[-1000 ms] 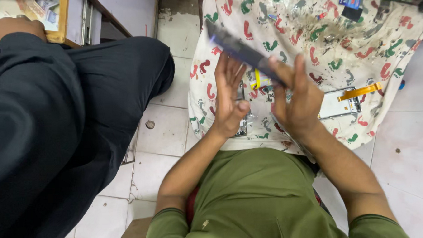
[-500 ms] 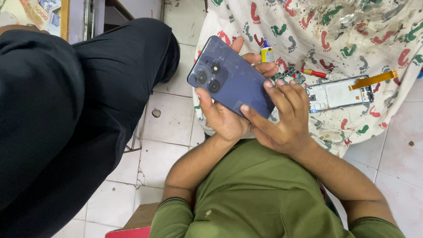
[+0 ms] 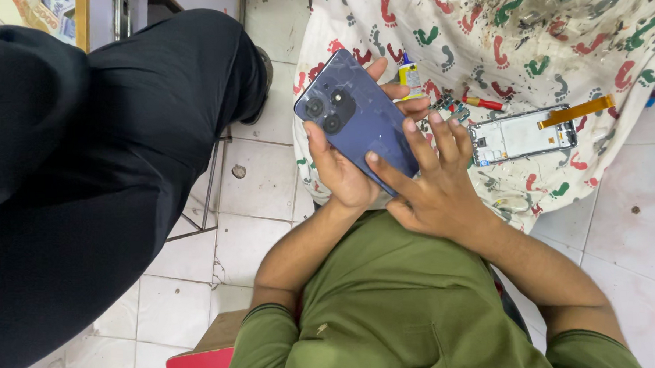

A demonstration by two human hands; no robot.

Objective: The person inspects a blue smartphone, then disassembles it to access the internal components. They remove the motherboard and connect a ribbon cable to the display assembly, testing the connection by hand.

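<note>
While your left hand point(image 3: 342, 177) cradles the dark blue glossy phone point(image 3: 358, 119) back-up, your right hand point(image 3: 434, 190) lays spread fingers point(image 3: 414, 142) on it, not clenched

Glossy phone back point(image 3: 358, 120), printed cloth point(image 3: 527, 35)

The phone point(image 3: 358, 120) hides most of the left hand's point(image 3: 345, 168) fingers and its own screen side faces away. The small parts point(image 3: 449, 105) on the cloth point(image 3: 527, 35) are too tiny to tell. The cloth's far edge is cut off.
</note>
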